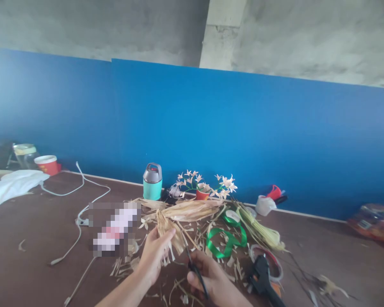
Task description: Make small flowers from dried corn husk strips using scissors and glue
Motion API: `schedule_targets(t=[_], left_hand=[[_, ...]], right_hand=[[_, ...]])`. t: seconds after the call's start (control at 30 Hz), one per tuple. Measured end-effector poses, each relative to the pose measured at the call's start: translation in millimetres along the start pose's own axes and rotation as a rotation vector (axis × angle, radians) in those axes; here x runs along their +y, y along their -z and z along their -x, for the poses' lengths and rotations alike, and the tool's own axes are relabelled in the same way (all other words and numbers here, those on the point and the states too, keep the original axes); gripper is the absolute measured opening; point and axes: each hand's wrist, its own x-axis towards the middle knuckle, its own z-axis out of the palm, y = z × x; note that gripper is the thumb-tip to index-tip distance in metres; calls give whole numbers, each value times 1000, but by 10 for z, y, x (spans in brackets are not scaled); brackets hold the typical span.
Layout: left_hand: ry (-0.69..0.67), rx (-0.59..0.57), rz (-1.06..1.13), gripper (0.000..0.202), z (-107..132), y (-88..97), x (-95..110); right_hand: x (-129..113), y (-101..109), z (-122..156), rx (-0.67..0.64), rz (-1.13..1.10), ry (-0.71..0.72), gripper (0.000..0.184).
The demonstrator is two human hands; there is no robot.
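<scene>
Closest to the camera, the person's bare right hand [213,277] has its fingers curled around dark-handled metal scissors [197,275], whose blades point up and away, just beside a tan, papery dried husk [178,242]. That husk stands above the table, pinched between the thumb and fingers of the bare left hand [155,251]; whether the blades touch it I cannot tell. Right of the hands lies a black glue gun [261,273], with loops of shiny green ribbon [223,255] beyond it, to its left. Pale husk scraps [118,266] litter the brown tabletop [35,268]. Farther back lie long beige husks [193,211] and a yellow-green bundle of stalks [262,228]. Behind these stand a turquoise, grey-lidded container [152,190] and white star-shaped flowers [228,186], before a plain blue panel [192,119].
</scene>
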Motion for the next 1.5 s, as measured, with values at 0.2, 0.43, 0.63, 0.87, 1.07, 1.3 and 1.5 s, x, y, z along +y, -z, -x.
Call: schedule_targets(t=[0.2,0.43,0.63,0.87,1.07,1.3,1.5], left_hand=[[21,-6,-5,34,18,2,10],[35,-21,17,36,-1,23,-14],[98,-22,66,35,-12,31,-22],[136,14,83,29,38,-6,42],[146,17,73,31,42,5,39],[139,-11,81,33,29,6,37],[142,-29,63,32,10,19,9]], right_hand=[[-23,9,14,55,0,-35,46],[-22,-22,-3,39,-21,-27,46],[-71,-50,12,71,-13,-80,51],[-33,-47,1,81,-43,-61,52],[-75,-64,3,69,-44,-32,49],[-93,-82,7,85,-76,-38,48],[-28,-50,-4,107,-73,-29,47]])
